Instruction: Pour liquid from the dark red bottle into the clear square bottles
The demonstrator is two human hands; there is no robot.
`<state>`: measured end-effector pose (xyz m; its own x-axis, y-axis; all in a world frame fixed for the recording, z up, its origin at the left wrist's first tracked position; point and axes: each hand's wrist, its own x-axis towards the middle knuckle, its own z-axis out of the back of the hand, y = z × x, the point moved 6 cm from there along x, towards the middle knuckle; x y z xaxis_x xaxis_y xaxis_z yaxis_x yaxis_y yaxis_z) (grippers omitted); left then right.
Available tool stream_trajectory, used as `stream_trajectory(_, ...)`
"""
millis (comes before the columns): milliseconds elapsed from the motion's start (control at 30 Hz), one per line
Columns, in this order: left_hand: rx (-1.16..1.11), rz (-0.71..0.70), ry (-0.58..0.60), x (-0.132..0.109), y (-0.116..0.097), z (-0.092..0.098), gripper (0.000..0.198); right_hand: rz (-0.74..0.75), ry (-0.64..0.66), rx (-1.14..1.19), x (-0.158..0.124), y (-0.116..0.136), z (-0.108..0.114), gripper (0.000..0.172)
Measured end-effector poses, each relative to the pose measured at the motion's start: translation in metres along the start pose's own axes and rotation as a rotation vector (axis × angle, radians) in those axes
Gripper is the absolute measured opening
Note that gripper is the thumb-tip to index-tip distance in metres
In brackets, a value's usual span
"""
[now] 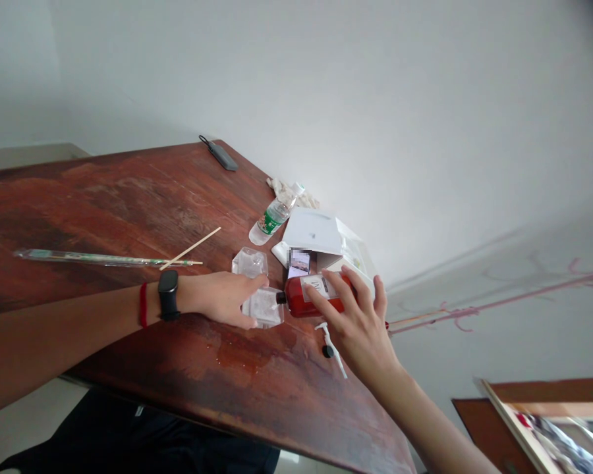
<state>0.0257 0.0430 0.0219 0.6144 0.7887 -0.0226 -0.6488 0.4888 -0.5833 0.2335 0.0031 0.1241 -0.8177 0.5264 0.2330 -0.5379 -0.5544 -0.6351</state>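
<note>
My left hand, with a black watch and a red string on the wrist, grips a small clear plastic container on the reddish wooden table. My right hand holds a red bottle with a white label, lying on its side with its dark neck at the container's edge. A second clear container sits just behind the first. A white pump dispenser with a black cap lies loose on the table beside my right hand.
Behind the bottle are a white open box, a phone, a plastic water bottle on its side and crumpled tissue. A long wrapped stick, a wooden stick and a grey device lie further left.
</note>
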Motion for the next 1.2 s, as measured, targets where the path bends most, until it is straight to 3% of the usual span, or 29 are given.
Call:
stream_trajectory(433,0.014,0.004,-0.005,-0.002,-0.002,0.002,0.068,-0.215,-0.069,0.097,-0.015,0.009,-0.022,0.055)
stream_trajectory(667,0.021,0.028,0.011,-0.002,-0.001,0.001,0.069,-0.282,-0.033,0.19,-0.018,0.012,-0.037,0.066)
stream_trajectory(900,0.021,0.044,0.013,-0.002,0.001,-0.001,0.077,-0.346,-0.068,0.275,-0.02,0.012,-0.05,0.065)
stream_trajectory(1033,0.017,0.047,0.007,-0.002,0.001,0.001,0.078,-0.381,-0.069,0.507,-0.029,0.009,-0.07,0.069)
stream_trajectory(1200,0.019,0.054,0.021,-0.003,-0.004,0.007,0.076,-0.534,-0.031,1.02,-0.033,0.01,-0.101,0.082)
